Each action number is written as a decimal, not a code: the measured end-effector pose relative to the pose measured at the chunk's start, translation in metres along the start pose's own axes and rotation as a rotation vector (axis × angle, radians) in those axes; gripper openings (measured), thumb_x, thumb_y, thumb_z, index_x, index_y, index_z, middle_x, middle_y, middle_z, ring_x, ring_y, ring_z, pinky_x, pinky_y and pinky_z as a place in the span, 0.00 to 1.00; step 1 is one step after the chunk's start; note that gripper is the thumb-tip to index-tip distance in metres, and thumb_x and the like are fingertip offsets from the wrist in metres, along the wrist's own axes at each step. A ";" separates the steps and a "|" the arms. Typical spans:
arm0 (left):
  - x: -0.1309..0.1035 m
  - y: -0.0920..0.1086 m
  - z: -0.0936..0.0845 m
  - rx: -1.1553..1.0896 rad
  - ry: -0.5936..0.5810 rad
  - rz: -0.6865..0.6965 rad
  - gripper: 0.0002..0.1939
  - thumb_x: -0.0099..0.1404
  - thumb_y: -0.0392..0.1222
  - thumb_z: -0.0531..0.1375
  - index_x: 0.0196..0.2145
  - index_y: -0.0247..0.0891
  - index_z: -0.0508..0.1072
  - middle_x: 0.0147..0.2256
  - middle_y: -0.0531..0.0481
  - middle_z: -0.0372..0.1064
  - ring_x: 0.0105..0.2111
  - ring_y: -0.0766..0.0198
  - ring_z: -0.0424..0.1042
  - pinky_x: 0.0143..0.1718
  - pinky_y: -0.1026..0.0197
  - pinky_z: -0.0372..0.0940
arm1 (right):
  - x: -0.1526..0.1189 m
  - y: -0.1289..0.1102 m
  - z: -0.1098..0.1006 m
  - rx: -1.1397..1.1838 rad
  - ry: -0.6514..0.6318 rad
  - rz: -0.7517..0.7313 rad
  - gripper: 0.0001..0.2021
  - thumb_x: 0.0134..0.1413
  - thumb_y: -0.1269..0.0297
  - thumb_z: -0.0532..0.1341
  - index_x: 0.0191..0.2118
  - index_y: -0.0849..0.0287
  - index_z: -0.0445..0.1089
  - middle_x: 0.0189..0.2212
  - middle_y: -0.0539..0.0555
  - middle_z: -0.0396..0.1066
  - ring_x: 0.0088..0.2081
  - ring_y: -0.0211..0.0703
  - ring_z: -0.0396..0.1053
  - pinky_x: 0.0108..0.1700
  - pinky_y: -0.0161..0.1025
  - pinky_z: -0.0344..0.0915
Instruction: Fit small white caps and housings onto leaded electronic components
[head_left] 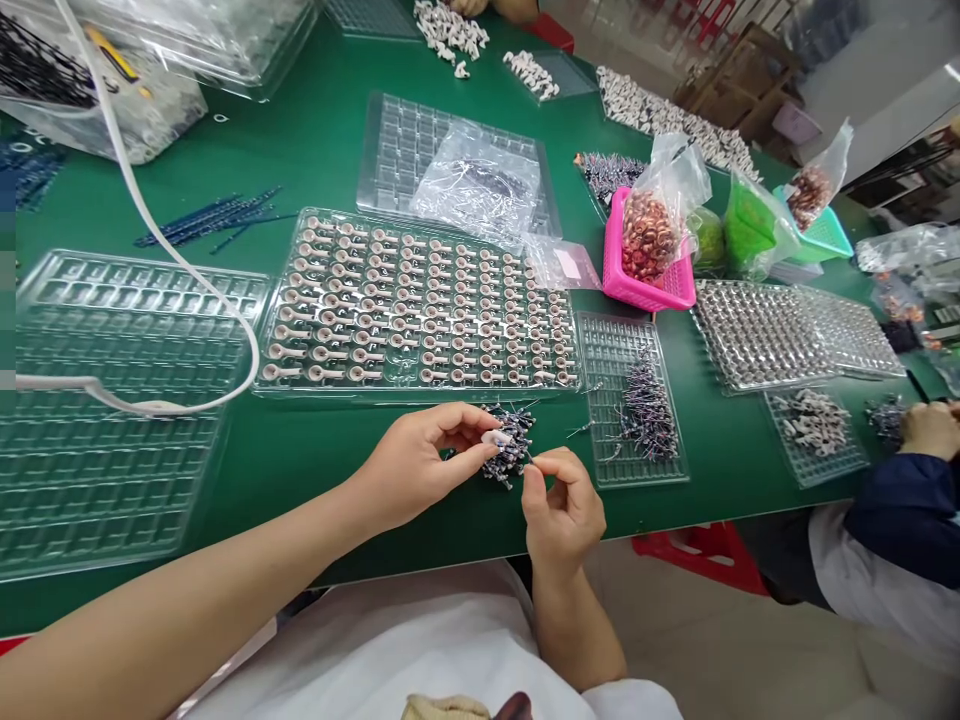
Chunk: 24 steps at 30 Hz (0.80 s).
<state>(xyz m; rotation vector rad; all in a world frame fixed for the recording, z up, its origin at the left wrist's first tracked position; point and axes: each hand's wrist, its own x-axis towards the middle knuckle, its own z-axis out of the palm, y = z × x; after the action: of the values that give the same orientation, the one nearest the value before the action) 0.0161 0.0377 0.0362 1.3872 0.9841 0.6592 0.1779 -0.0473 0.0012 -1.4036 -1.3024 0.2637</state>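
Between thumb and fingers, my left hand (427, 460) pinches a small white plastic part (495, 438). My right hand (561, 500), just to its right, is closed in a pinch on a thin dark piece (531, 458), too small to make out fully. Beneath and behind both hands lies a pile of small dark-and-white wired parts (514, 425) on the green table (450, 535). A clear tray (420, 393) filled with rows of white ring-headed parts (367, 320) lies beyond my hands. To the right, another clear tray (607, 400) bears a heap of wired parts (651, 415).
A white cable (187, 265) loops over an empty-looking clear tray (97, 440) at left. A pink basket (649, 290) holds copper-coloured parts. Plastic bags (480, 185) lie on a tray behind. At the right edge, another person's hand (930, 430) works near small parts.
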 end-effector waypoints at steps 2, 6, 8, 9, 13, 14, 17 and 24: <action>0.000 0.001 0.000 0.022 0.017 0.012 0.12 0.62 0.46 0.65 0.41 0.37 0.78 0.35 0.48 0.78 0.33 0.61 0.77 0.36 0.63 0.73 | 0.000 -0.002 0.000 -0.017 -0.009 -0.036 0.06 0.58 0.72 0.63 0.39 0.54 0.69 0.29 0.49 0.71 0.30 0.39 0.69 0.30 0.39 0.69; 0.000 0.002 0.000 0.043 0.030 0.029 0.12 0.62 0.46 0.65 0.40 0.37 0.78 0.35 0.48 0.78 0.33 0.61 0.77 0.35 0.63 0.73 | 0.001 -0.004 0.000 -0.011 -0.014 -0.099 0.10 0.56 0.75 0.63 0.41 0.54 0.69 0.30 0.50 0.73 0.31 0.39 0.70 0.32 0.40 0.71; 0.000 0.002 0.000 0.061 0.030 0.038 0.12 0.62 0.47 0.65 0.40 0.37 0.78 0.35 0.48 0.78 0.33 0.61 0.77 0.36 0.63 0.73 | 0.001 -0.004 0.000 -0.021 -0.015 -0.088 0.09 0.57 0.74 0.63 0.41 0.54 0.70 0.30 0.50 0.73 0.31 0.39 0.71 0.31 0.40 0.71; 0.000 0.003 0.000 0.073 0.030 0.043 0.12 0.62 0.47 0.65 0.40 0.37 0.78 0.35 0.47 0.78 0.33 0.61 0.77 0.36 0.62 0.73 | 0.001 -0.004 0.000 -0.029 -0.016 -0.076 0.08 0.57 0.74 0.63 0.40 0.54 0.70 0.30 0.50 0.73 0.31 0.39 0.71 0.31 0.39 0.71; 0.001 0.004 0.000 0.112 0.026 0.058 0.12 0.63 0.47 0.64 0.39 0.37 0.78 0.35 0.47 0.78 0.33 0.60 0.77 0.37 0.61 0.73 | 0.000 -0.003 -0.001 -0.031 -0.009 -0.052 0.07 0.58 0.73 0.63 0.40 0.54 0.70 0.30 0.50 0.72 0.30 0.39 0.70 0.30 0.39 0.70; 0.001 0.004 0.000 0.117 0.025 0.062 0.12 0.63 0.47 0.64 0.39 0.36 0.78 0.35 0.47 0.78 0.33 0.60 0.77 0.37 0.62 0.73 | 0.000 -0.003 -0.001 -0.025 -0.005 -0.047 0.07 0.58 0.73 0.63 0.40 0.54 0.70 0.30 0.50 0.72 0.30 0.39 0.70 0.30 0.39 0.70; 0.001 0.005 0.000 0.121 0.022 0.066 0.12 0.63 0.47 0.64 0.39 0.36 0.78 0.35 0.46 0.79 0.33 0.60 0.77 0.37 0.62 0.73 | -0.001 -0.002 -0.002 0.004 0.010 -0.010 0.07 0.58 0.73 0.63 0.40 0.54 0.71 0.30 0.50 0.72 0.31 0.39 0.70 0.31 0.39 0.69; 0.000 0.004 -0.001 0.158 0.034 0.050 0.13 0.63 0.47 0.64 0.41 0.37 0.78 0.36 0.47 0.79 0.34 0.60 0.77 0.37 0.62 0.72 | -0.001 0.000 -0.002 0.019 0.050 0.100 0.01 0.59 0.69 0.63 0.36 0.56 0.71 0.28 0.50 0.71 0.31 0.39 0.69 0.32 0.38 0.69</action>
<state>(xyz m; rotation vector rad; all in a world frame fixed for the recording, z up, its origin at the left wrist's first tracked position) 0.0157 0.0390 0.0399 1.5480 1.0496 0.6550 0.1791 -0.0493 0.0007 -1.4522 -1.1879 0.3059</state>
